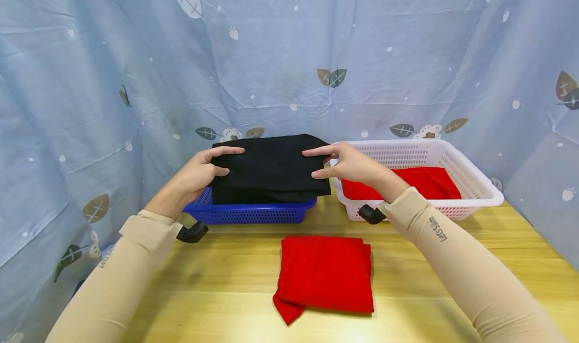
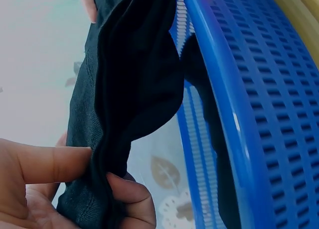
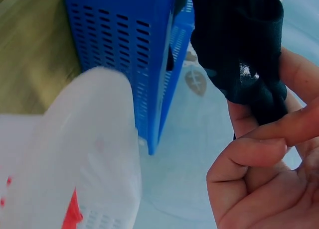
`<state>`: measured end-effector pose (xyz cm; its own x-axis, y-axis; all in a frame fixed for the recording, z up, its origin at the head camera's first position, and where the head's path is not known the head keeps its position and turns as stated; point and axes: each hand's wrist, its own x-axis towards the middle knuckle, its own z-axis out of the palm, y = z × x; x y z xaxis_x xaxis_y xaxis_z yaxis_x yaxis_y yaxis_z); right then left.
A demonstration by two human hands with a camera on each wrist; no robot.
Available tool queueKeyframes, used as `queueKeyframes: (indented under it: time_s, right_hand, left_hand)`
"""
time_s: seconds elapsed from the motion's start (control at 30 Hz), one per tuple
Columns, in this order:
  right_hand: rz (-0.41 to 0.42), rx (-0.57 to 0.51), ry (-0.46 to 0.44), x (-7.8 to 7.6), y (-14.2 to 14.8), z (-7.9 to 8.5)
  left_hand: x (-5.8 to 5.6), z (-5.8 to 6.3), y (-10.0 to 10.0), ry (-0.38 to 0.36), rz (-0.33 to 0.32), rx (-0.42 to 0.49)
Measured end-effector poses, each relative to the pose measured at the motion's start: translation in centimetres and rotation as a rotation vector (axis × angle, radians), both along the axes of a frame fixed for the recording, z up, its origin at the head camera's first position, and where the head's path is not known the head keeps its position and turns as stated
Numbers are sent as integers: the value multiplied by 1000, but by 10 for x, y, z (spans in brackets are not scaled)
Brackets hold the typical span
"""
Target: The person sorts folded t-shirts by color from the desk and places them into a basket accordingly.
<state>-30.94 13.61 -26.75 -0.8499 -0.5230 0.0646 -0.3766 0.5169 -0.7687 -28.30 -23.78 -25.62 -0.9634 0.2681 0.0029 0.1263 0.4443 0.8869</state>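
A folded black cloth hangs level over the blue basket, held at both ends. My left hand pinches its left end, thumb on one face and fingers on the other, as the left wrist view shows on the black cloth. At the right end my right hand grips the fabric between thumb and fingers. More black fabric lies inside the blue basket in the left wrist view. On the table in front rests a folded red cloth, one corner sticking out at its lower left.
A white basket stands at the right with red cloth inside it. Both baskets are on a wooden table. A light blue patterned curtain hangs behind and along the sides.
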Motion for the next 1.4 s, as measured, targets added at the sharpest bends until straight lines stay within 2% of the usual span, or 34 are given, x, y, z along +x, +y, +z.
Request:
queueKeyframes:
  time_s: [0.27, 0.6, 0.77, 0.9, 1.2, 1.4]
  right_hand:
    - [55, 3, -43, -15, -26, -6]
    - [75, 42, -57, -28, -54, -9]
    - [86, 53, -103, -32, -64, -10]
    - [77, 87, -107, -34, -71, -12]
    - [46, 174, -96, -36, -77, -14]
    - [38, 207, -109, -36, -79, -16]
  left_hand:
    - [-8, -6, -20, -29, 37, -38]
    - [-18, -16, -40, -63, 56, -78]
    - [-21, -19, -44, -91, 75, -92]
    - [-25, -22, -45, -112, 82, -125]
    - [-33, -28, -45, -104, 81, -230]
    - [-33, -29, -42, -103, 68, -254]
